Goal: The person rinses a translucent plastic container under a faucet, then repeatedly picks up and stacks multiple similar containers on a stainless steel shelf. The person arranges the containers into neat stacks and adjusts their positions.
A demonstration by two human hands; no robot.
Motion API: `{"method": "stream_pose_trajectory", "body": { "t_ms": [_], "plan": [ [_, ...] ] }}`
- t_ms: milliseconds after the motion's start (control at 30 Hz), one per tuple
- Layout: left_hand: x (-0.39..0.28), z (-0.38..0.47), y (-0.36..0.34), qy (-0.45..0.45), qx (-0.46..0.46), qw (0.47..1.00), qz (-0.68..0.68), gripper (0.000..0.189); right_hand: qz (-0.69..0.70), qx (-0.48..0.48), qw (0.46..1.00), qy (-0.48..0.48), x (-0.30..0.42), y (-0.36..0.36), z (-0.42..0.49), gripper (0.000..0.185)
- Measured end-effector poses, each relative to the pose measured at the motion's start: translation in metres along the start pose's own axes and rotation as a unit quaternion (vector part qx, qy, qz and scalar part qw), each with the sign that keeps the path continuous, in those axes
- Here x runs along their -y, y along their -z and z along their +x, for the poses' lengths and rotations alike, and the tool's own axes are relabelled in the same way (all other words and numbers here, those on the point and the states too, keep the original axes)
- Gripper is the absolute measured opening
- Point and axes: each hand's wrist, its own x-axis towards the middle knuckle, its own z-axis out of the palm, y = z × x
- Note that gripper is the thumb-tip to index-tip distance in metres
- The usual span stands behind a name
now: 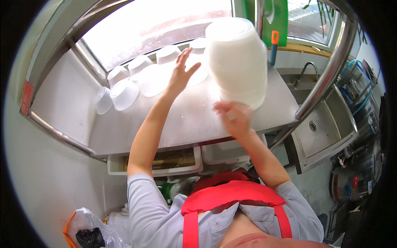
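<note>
A tall nested stack of translucent plastic tubs (237, 68) stands upside down on the stainless-steel shelf (192, 124). Just in front of its lower edge is my right hand (235, 119), blurred by motion with its fingers curled; whether it touches the stack or holds anything is unclear. My left hand (181, 74) reaches over the shelf, fingers apart and nothing held, beside a tub (198, 73) washed out by glare. More upturned tubs line the left and back of the shelf, among them a small one (104, 100), a wider one (124, 94) and one by the window (167, 54).
Right of the shelf is a steel sink (322, 124) with a curved faucet (305, 73). A steel post (328, 68) rises between them. White bins (198, 159) sit under the shelf. An orange-and-blue handle (274, 46) stands behind the stack. A plastic bag (90, 229) lies low at left.
</note>
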Motion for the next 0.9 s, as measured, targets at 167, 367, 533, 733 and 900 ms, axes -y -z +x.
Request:
{"method": "stream_pose_trajectory", "body": {
  "t_ms": [167, 367, 533, 733, 900],
  "plan": [
    [-0.060, 0.020, -0.023, -0.026, 0.047, 0.994, -0.097, 0.095, 0.024, -0.211, 0.956, -0.201, -0.063, 0.070, 0.074, 0.024],
    [-0.086, 0.031, -0.032, -0.022, 0.043, 0.981, -0.188, 0.116, -0.080, 0.015, 0.968, -0.238, -0.084, 0.080, 0.112, 0.046],
    [-0.087, 0.030, -0.019, -0.025, -0.013, 0.981, -0.190, 0.117, 0.020, 0.047, 0.973, -0.225, -0.067, 0.081, 0.128, 0.052],
    [-0.098, 0.016, -0.008, -0.062, -0.056, 0.973, -0.214, 0.101, 0.094, -0.010, 0.968, -0.232, -0.034, 0.066, 0.148, 0.043],
    [-0.104, -0.022, 0.031, -0.203, -0.141, 0.953, -0.175, 0.086, 0.356, -0.031, 0.914, -0.193, 0.014, 0.022, 0.147, 0.049]
  ]
}}
